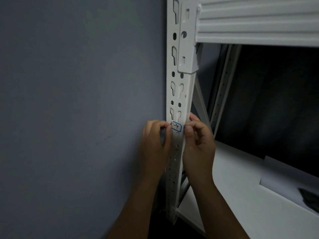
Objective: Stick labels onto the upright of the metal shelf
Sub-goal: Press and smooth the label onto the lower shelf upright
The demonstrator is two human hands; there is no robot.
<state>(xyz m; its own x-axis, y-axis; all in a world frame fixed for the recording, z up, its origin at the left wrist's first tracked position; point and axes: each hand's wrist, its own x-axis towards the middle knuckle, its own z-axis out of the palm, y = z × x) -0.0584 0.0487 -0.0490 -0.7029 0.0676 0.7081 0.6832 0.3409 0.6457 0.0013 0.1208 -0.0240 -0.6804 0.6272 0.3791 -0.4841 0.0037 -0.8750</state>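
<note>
- Your left hand (155, 133) pinches the left end and your right hand (196, 135) the right end of a small white blue-bordered paper label (176, 127), stretched across the white slotted metal upright (179, 94).
- Uneven pressing could set it crooked, creased, or over a slot.
- Handwriting ends "-4"; the first character is hidden.
</note>
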